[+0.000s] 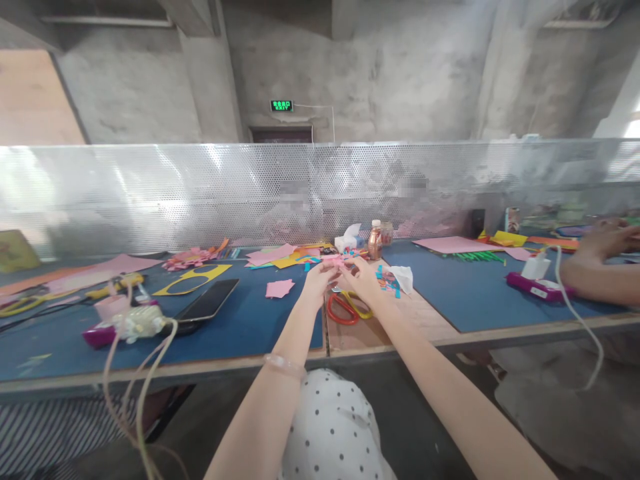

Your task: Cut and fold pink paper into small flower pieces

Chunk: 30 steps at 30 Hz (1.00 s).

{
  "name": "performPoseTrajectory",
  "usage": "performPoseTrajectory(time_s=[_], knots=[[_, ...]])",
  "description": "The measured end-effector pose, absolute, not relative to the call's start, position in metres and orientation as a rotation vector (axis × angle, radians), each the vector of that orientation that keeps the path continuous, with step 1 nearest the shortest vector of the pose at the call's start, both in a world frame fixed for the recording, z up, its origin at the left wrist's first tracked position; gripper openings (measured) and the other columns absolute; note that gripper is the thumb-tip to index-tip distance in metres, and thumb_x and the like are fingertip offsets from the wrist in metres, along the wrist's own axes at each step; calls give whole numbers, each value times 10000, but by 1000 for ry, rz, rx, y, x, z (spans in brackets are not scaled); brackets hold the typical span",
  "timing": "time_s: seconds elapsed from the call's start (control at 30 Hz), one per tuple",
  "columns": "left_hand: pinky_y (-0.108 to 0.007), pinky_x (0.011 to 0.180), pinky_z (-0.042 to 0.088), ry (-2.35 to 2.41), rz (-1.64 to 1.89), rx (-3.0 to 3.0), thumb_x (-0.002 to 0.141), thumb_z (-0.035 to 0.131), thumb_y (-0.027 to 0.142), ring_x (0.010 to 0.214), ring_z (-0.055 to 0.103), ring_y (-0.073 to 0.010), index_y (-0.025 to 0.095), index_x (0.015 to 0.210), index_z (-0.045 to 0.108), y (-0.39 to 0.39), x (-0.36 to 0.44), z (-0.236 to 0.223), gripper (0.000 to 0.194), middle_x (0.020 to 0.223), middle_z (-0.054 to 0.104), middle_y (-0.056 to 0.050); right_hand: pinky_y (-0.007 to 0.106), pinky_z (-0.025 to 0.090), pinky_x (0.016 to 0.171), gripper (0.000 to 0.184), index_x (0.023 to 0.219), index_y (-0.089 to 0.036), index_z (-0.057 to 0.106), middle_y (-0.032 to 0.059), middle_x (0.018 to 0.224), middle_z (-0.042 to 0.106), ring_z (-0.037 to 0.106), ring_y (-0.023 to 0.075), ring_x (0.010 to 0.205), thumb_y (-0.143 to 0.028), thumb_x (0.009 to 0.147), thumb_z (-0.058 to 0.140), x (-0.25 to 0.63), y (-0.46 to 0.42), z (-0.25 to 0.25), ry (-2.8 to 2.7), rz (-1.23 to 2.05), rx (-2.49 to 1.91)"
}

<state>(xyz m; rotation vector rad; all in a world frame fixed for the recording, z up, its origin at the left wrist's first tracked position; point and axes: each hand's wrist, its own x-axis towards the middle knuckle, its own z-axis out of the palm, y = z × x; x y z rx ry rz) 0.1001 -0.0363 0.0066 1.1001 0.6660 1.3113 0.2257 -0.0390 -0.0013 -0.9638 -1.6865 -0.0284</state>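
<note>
Both hands meet over the table with a small piece of pink paper [336, 261] between their fingertips. My left hand [319, 279] pinches its left side, and my right hand [363, 277] closes on its right side. The exact shape of the paper is hard to make out. Just below the hands lie red-handled scissors [341, 310] and a yellow scissor handle [361, 305]. Cut pink paper [279, 289] rests to the left of my left hand. Beyond my right hand are blue paper scraps [397, 290] and a crumpled white tissue [403, 278].
A phone [207, 303] props against a cable bundle [143, 323] on the left. Yellow paper with round cutouts [193, 280] lies behind it. A bottle [375, 241] stands at the back. On the right, another person's hand [607, 253] is near a purple power strip [537, 287].
</note>
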Motion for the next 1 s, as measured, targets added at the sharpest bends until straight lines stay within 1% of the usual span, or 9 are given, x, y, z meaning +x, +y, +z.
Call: performPoseTrajectory(time_s=[0.13,0.27,0.57,0.7,0.8,0.9,1.0], knots=[[-246,645,401,678,1303,1095,480,747,299,653,554,-98,171,753,588,-37,100,7,341,768,602,-21,262,432,611,153,793,-170,561,44,816,603,531,133,674,-292,768,473,224,-44,3,-1635,5,-961],[-240,634,397,679,1290,1095,470,753,296,653,552,-95,170,738,589,-36,100,6,339,758,599,-17,274,430,637,126,756,-171,558,44,791,605,533,144,696,-258,760,466,225,-46,4,-1632,-16,-967],[-233,619,395,687,1285,1103,482,742,282,653,564,-100,180,748,574,-34,101,5,330,717,599,-7,298,436,694,150,781,-171,572,54,809,619,552,160,742,-251,762,447,229,-38,-1,-1630,29,-976],[-230,620,399,702,1265,1130,509,725,260,664,569,-104,187,760,570,-37,102,7,304,720,600,-8,320,431,731,142,775,-175,568,58,815,620,555,173,766,-246,757,447,228,-37,-2,-1611,26,-1004],[-229,621,403,683,1263,1159,532,708,243,667,569,-104,197,805,576,-40,103,10,306,742,596,-9,326,425,743,144,771,-176,565,60,819,619,555,177,775,-243,759,437,227,-39,0,-1616,25,-1014],[-224,623,408,645,1281,1224,561,695,249,681,570,-104,203,891,580,-42,103,11,352,798,598,-22,318,429,730,153,777,-179,557,58,820,617,553,173,773,-251,768,422,227,-40,0,-1607,34,-1003],[-236,638,424,620,1330,1330,605,671,269,705,574,-117,202,955,562,-41,103,9,373,844,602,-39,306,435,704,157,822,-178,550,59,850,614,549,165,758,-251,767,422,226,-41,0,-1603,44,-991]])
